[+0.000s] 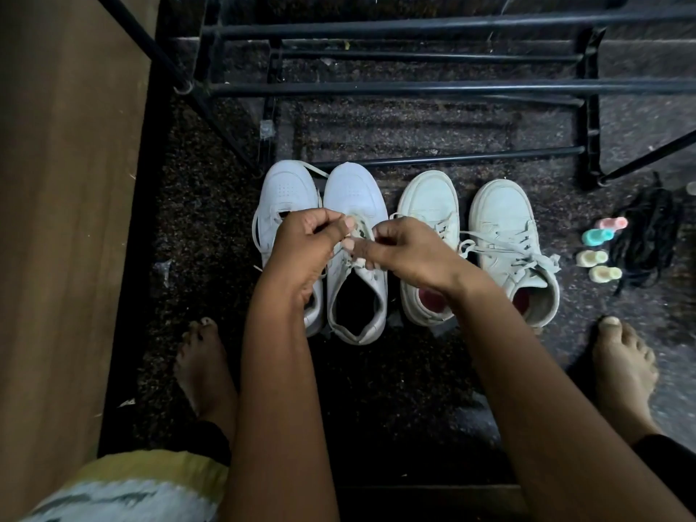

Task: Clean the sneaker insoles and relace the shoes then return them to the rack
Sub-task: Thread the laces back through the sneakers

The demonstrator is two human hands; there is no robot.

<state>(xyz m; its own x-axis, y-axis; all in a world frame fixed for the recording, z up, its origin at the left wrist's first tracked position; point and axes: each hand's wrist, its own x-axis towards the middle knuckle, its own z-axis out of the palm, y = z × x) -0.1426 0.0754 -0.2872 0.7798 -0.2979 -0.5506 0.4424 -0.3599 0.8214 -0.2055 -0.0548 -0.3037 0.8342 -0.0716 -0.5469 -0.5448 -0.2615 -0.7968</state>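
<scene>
Two pairs of white sneakers stand side by side on the dark floor before the black rack [414, 86]. In the left pair, one sneaker [282, 194] is partly hidden by my left forearm, and beside it stands the second sneaker [354, 284]. Over this second sneaker my left hand [305, 243] and my right hand [399, 246] each pinch a strand of its white lace [356, 226]. The right pair [504, 235] is laced, with reddish insoles showing inside.
A wooden panel [64, 220] runs along the left. Right of the shoes lie a pile of black laces [644, 243] and several small pastel bottles [599, 250]. My bare feet [203, 367] flank the shoes. Yellow-and-white cloth [143, 484] covers my knee.
</scene>
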